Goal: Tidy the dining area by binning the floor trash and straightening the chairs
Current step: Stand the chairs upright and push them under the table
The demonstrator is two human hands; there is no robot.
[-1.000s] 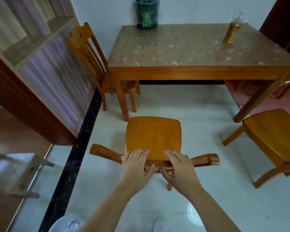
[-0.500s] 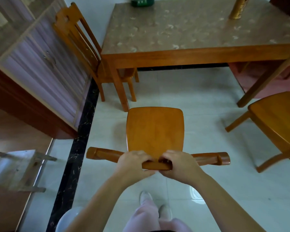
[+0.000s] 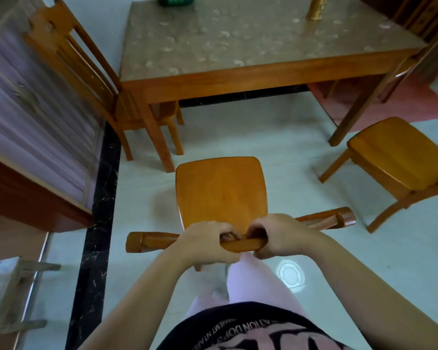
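Observation:
A wooden chair (image 3: 221,193) stands right in front of me, seen from above, its seat pointing at the dining table (image 3: 258,44). My left hand (image 3: 208,242) and my right hand (image 3: 280,234) sit side by side, both closed around the middle of the chair's top rail (image 3: 238,245). A second chair (image 3: 91,79) is tucked at the table's left side. A third chair (image 3: 400,157) stands askew on the right, off the table's front right leg. No trash on the floor can be made out.
A cabinet (image 3: 36,117) with sliding doors lines the left wall, with a black floor strip (image 3: 101,203) along its base. A gold container (image 3: 317,8) and a dark green bin (image 3: 175,0) show at the far edge. A red mat (image 3: 390,102) lies under the table's right end.
My fingers went from resting flat on the top rail to curling tight around it. The view has closed in on the table, and my legs now show below the chair.

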